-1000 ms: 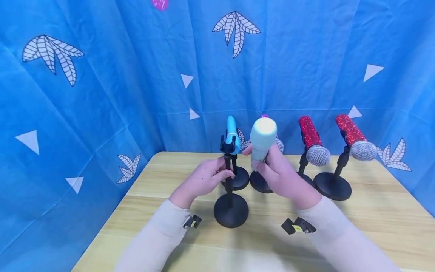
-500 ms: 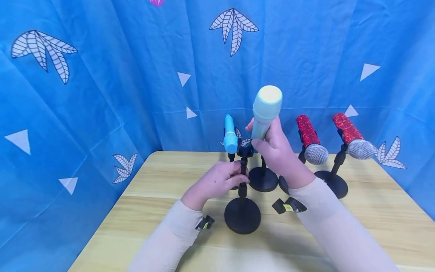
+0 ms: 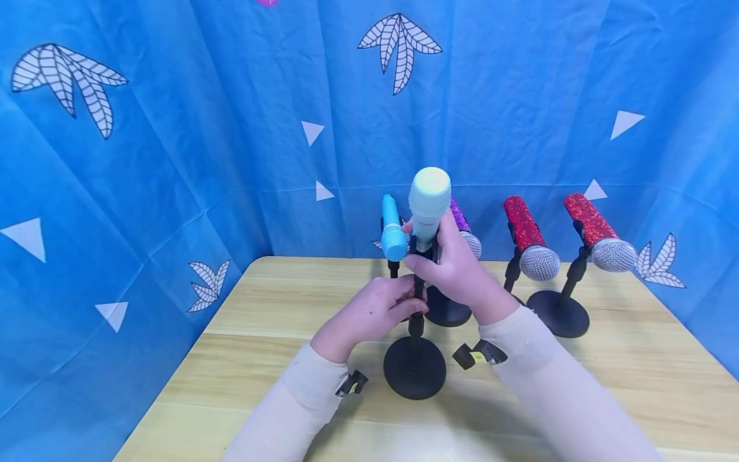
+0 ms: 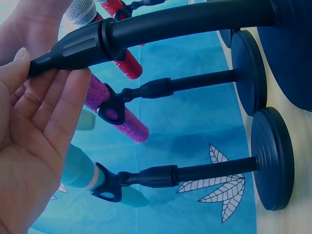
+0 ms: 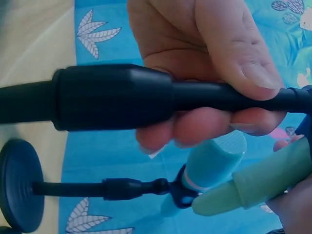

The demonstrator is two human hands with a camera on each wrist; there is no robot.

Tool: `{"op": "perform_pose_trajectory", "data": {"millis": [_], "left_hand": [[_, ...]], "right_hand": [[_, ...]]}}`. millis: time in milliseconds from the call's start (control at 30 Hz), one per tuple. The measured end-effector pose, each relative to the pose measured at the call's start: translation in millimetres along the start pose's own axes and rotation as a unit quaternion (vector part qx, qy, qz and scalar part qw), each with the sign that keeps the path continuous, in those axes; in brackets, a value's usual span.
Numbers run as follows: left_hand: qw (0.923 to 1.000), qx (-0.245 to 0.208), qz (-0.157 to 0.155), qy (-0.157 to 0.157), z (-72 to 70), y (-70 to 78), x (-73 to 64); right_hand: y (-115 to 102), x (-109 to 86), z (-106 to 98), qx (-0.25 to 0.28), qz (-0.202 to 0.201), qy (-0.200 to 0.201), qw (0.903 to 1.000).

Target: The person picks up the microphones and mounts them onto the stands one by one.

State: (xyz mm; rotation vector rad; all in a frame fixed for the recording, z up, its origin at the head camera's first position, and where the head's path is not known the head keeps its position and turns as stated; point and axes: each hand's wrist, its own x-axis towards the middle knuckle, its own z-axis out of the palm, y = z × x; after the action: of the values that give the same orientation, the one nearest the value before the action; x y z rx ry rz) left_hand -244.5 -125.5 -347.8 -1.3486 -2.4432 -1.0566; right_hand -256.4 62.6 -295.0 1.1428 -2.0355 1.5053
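Observation:
In the head view my left hand [image 3: 369, 314] pinches the upright of a black desk microphone stand [image 3: 414, 367] below its clip. Its thumb and fingers close round the thin post [image 5: 219, 96] in the right wrist view. My right hand [image 3: 462, 269] grips a mint-green microphone [image 3: 430, 196] by the handle, head end up and tilted, right at the stand's top. The tail end of its handle [image 5: 268, 180] sticks out beside the post in the right wrist view. My fingers partly hide the clip; I cannot tell whether the handle is seated in it.
Behind stands a light-blue microphone [image 3: 394, 240] on its own stand, with a purple glitter microphone [image 3: 460, 215] beside it. Two red glitter microphones [image 3: 524, 224] on stands are to the right. A blue curtain [image 3: 231, 128] backs the wooden table [image 3: 254, 359].
My left hand has shifted the stand rightward. My right hand raised the mint-green microphone, then brought it down and left to the stand's top.

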Motion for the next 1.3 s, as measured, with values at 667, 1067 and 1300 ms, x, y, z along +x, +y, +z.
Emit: {"op": "perform_pose_trajectory", "data": {"millis": [667,1067,1300], "left_hand": [[0.9998,0.017,-0.009,-0.005,1.0,1.1,-0.5],[0.9996,0.011,-0.025,-0.011,1.3,3.7,-0.4],[0.9996,0.021,-0.014,-0.010,1.4,1.8,0.5]], "right_hand": [[9,-14.0,15,-0.049,0.013,0.068,0.9964],[11,-17.5,18,-0.030,-0.053,0.103,0.9928],[14,-14.2,18,-0.003,-0.122,0.111,0.9863]]}}
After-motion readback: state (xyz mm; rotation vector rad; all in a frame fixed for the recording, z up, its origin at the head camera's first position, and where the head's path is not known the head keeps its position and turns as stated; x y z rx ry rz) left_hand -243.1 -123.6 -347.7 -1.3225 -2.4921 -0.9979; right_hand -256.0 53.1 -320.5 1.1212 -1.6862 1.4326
